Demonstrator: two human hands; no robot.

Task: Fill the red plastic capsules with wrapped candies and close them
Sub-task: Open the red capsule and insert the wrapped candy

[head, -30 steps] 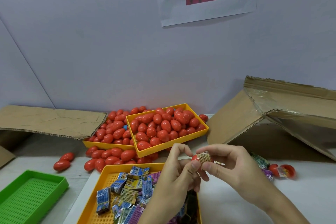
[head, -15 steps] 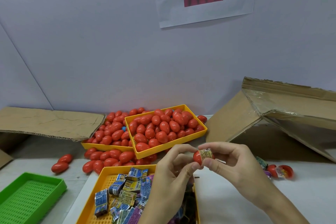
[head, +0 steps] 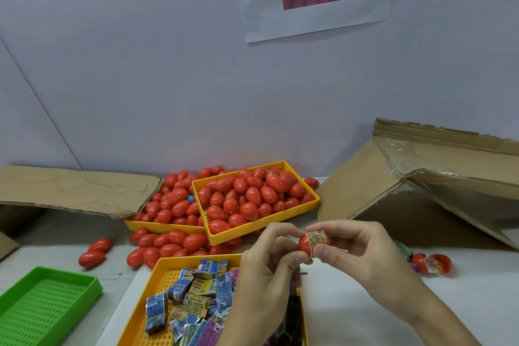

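Both hands meet above the table's middle. My left hand (head: pixel 266 264) pinches a red capsule half (head: pixel 304 244) between thumb and fingers. My right hand (head: pixel 359 258) pinches a tan printed wrapped candy (head: pixel 317 239) that sits against the capsule's open end. A yellow tray (head: pixel 140 309) below my left hand holds several wrapped candies (head: pixel 202 286) in blue, yellow and purple. Behind it, two yellow trays (head: pixel 252 229) are heaped with red capsules (head: pixel 250 194), and more lie loose on the table (head: pixel 168 244).
A green perforated tray (head: pixel 42 303) sits at the front left. Flattened cardboard (head: pixel 70 188) lies at the back left; a cardboard box (head: pixel 421 177) leans at the right. An open red capsule with candy (head: pixel 432 262) lies at the right, near two loose candies.
The candy has gone from held just above the capsule to pressed against its open end. Both hands shifted slightly down and to the right.
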